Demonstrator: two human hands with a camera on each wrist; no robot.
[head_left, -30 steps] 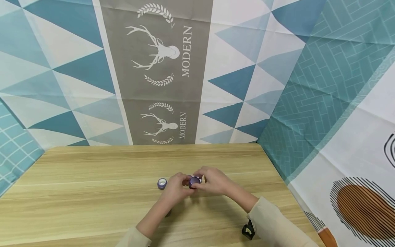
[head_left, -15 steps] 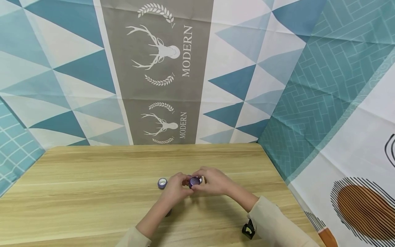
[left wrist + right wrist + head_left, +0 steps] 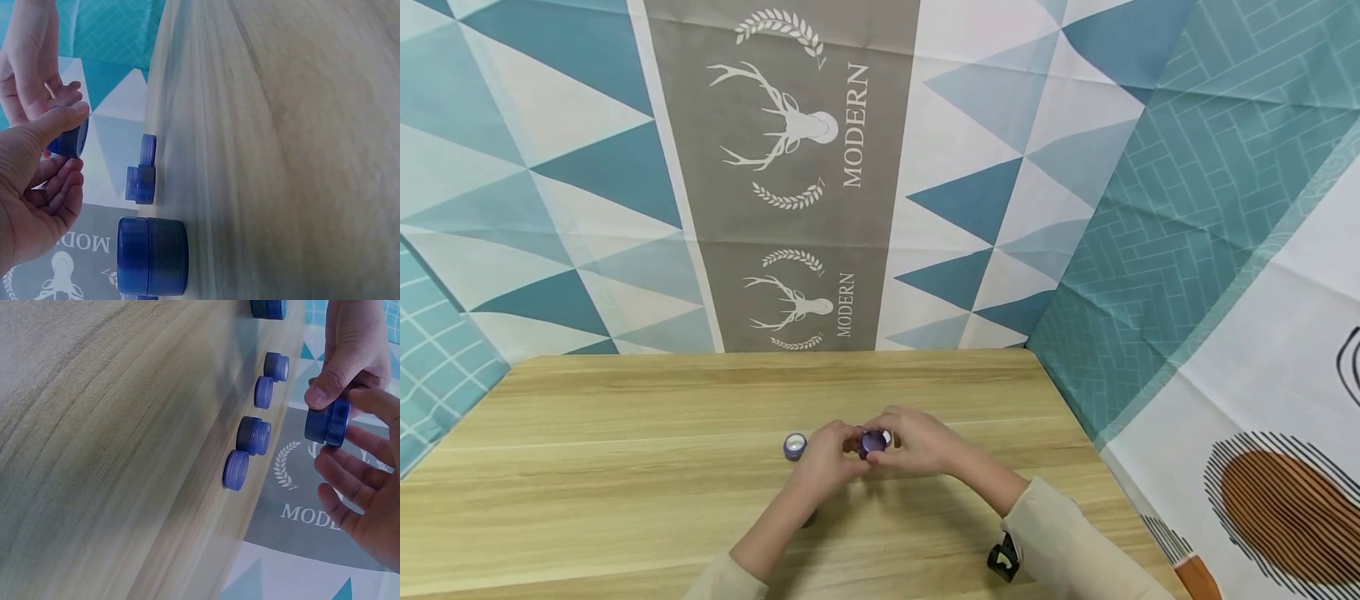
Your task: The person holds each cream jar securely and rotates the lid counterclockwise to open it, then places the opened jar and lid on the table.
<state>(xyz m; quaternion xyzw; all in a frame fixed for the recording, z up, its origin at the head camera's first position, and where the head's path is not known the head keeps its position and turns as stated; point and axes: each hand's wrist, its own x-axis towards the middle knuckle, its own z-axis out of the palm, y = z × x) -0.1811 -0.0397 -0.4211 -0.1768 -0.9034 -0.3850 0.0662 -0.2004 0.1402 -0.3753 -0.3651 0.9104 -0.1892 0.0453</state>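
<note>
A small round blue-purple cream jar (image 3: 317,425) with its lid (image 3: 339,422) on is held above the table between both hands. My left hand (image 3: 829,457) grips the jar's body, thumb on one side and fingers on the other. My right hand (image 3: 921,442) has its thumb and fingertips curled round the lid. From the head view the lid's round top faces up, and the fingers cover its sides. Behind the hands, on the table, stand an open jar (image 3: 253,435) and a loose lid (image 3: 236,470); another open jar (image 3: 275,367) has a lid (image 3: 264,392) beside it.
A larger jar (image 3: 153,256) with its lid on stands on the wooden table (image 3: 625,500), close to the left wrist camera. Patterned cloth (image 3: 797,292) hangs behind the table. Under the right sleeve sits a black device (image 3: 1003,560).
My right fingers have shifted slightly round the lid, and the jar's top has tilted a little. My left hand keeps its grip in nearly the same place.
</note>
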